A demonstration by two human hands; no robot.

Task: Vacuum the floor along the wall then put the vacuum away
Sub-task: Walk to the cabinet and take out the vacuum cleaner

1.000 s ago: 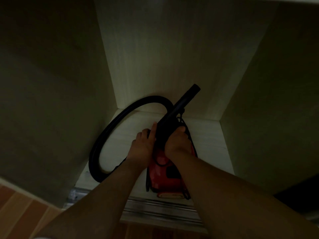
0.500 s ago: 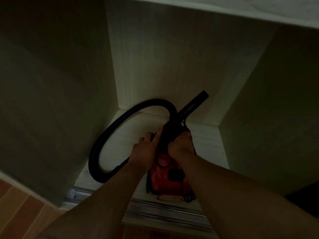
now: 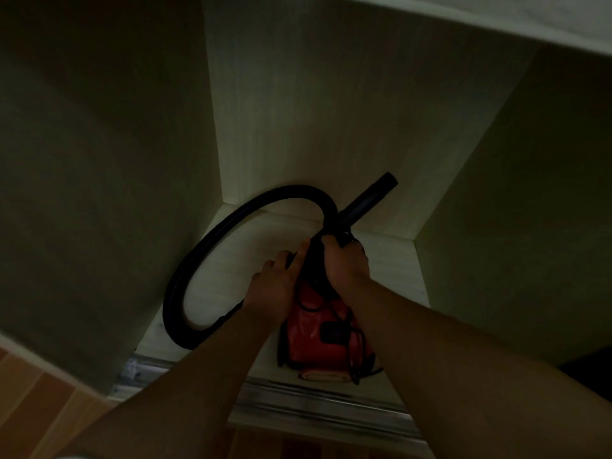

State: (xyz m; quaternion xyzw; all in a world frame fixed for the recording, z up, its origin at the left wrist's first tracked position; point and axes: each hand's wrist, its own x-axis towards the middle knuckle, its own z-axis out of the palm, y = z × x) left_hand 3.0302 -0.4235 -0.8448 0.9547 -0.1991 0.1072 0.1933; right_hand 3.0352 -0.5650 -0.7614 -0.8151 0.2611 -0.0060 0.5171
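Observation:
A small red vacuum (image 3: 318, 339) sits on the floor of a dim, pale wooden cabinet. Its black hose (image 3: 205, 260) loops out to the left and curves back to a black tube (image 3: 367, 200) that points up and to the right against the back panel. My right hand (image 3: 344, 263) grips the lower end of the tube above the vacuum's body. My left hand (image 3: 275, 289) holds the hose end right beside it, thumb up along the black part. A dark cord lies over the red body.
The cabinet's side walls (image 3: 106, 180) stand close on both sides, with a shelf overhead (image 3: 496, 18). A metal sliding-door track (image 3: 314, 402) runs along the front edge. Orange wooden flooring (image 3: 39, 402) shows at the lower left.
The tube and both hands have shifted slightly right and deeper into the cabinet, and the hose loop has moved with them. My view has tipped up a little. The red body stays put.

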